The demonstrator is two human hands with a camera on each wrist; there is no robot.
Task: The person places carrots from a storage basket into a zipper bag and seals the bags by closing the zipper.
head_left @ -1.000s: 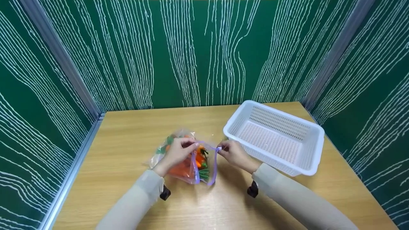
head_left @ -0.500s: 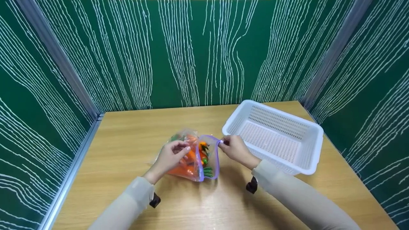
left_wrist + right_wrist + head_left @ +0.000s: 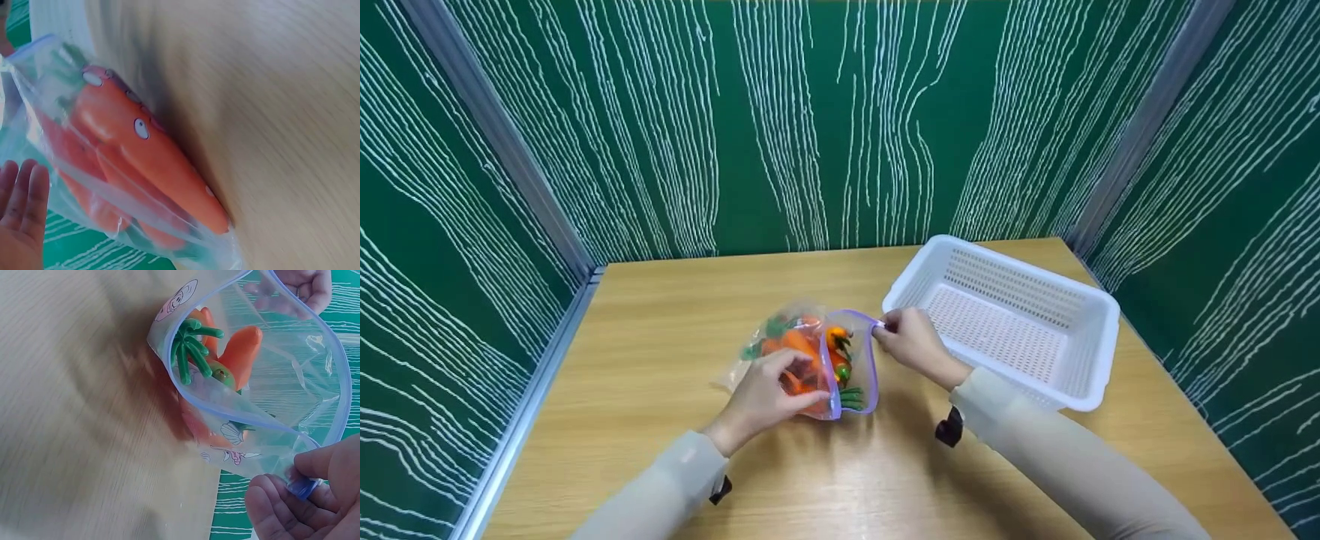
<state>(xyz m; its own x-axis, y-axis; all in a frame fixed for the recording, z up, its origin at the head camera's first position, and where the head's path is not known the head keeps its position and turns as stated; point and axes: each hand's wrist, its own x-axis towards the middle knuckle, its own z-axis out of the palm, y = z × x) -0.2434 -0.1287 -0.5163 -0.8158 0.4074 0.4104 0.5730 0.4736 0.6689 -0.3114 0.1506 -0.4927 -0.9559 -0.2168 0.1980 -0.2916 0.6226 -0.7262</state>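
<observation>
A clear zip bag (image 3: 802,319) with a purple rim lies on the table, its mouth gaping to the right. Inside are orange toy carrots (image 3: 152,152) with green tops (image 3: 194,349) and some smaller orange and green pieces. My right hand (image 3: 916,341) pinches the far corner of the mouth, at the blue zip slider (image 3: 302,488). Over the bag's near left side, my left hand (image 3: 771,391) has thumb and fingers spread apart. In the left wrist view its fingers (image 3: 38,191) are straight, beside the film, gripping nothing.
A white perforated plastic basket (image 3: 1099,367) stands right behind my right hand, at the table's right side. The wooden table (image 3: 660,315) is bounded at the back by a green wall (image 3: 840,150) with white wavy lines.
My left hand has let go of the bag's rim and moved left and toward me, its fingers spreading. My right hand has shifted slightly away and right, and the mouth gapes wider.
</observation>
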